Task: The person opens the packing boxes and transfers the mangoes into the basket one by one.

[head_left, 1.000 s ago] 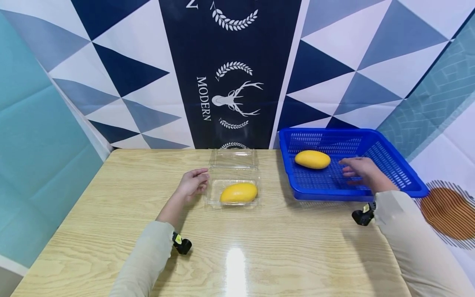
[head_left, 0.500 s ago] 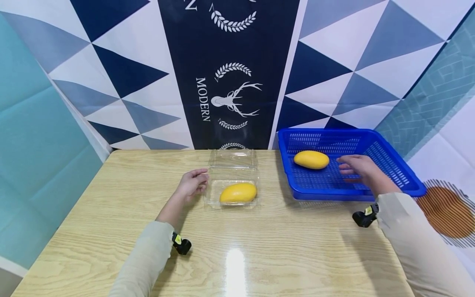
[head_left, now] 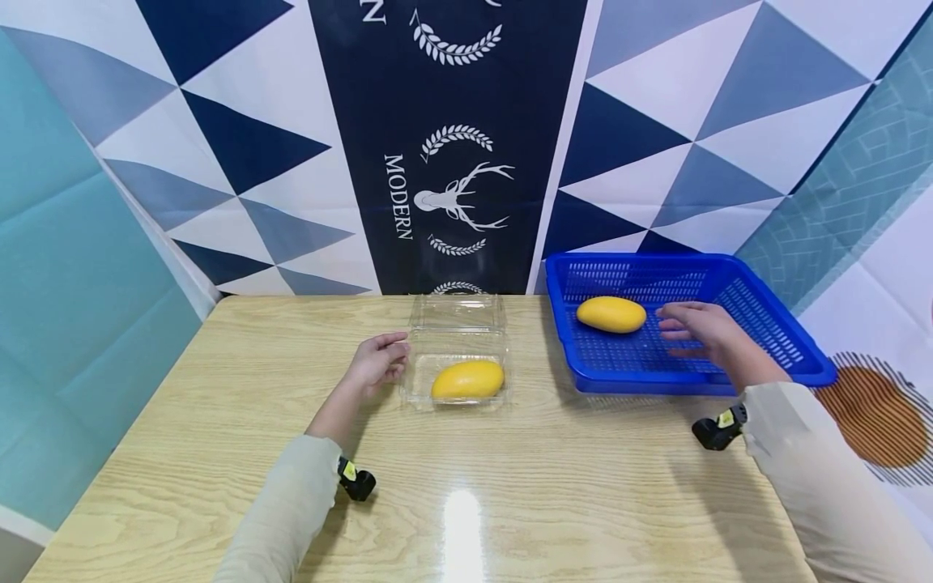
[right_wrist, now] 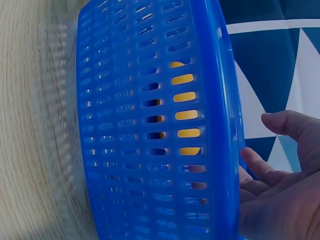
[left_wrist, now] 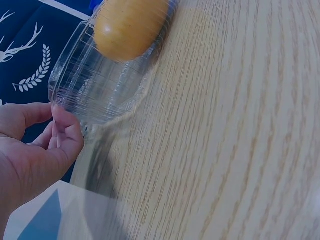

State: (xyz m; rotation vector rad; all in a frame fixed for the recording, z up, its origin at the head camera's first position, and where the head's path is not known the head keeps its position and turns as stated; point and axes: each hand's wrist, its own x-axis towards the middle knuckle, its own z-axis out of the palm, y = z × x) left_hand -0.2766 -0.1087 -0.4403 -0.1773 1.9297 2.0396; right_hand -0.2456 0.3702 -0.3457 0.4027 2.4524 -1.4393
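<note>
A clear plastic clamshell box point(head_left: 457, 344) stands on the table with its lid raised and a yellow mango point(head_left: 468, 380) lying inside. At its left side is my left hand point(head_left: 377, 362); in the left wrist view, thumb and fingertips pinch the box's rim point(left_wrist: 56, 82). A second mango point(head_left: 611, 314) lies in a blue plastic basket point(head_left: 649, 385) on the right. Over the basket, just right of that mango, my right hand point(head_left: 705, 330) reaches in with fingers apart, holding nothing. The basket's slotted wall partly hides the mango and fingers in the right wrist view.
The wooden table point(head_left: 554, 486) ends at a patterned wall covering point(head_left: 452, 162) behind the box and basket. A wrist camera point(head_left: 357, 479) is worn on the left sleeve, another black camera point(head_left: 717, 431) on the right.
My right hand has shifted slightly left, closer to the mango in the basket. The left hand, box and both mangoes stay in place; the view shifts a little.
</note>
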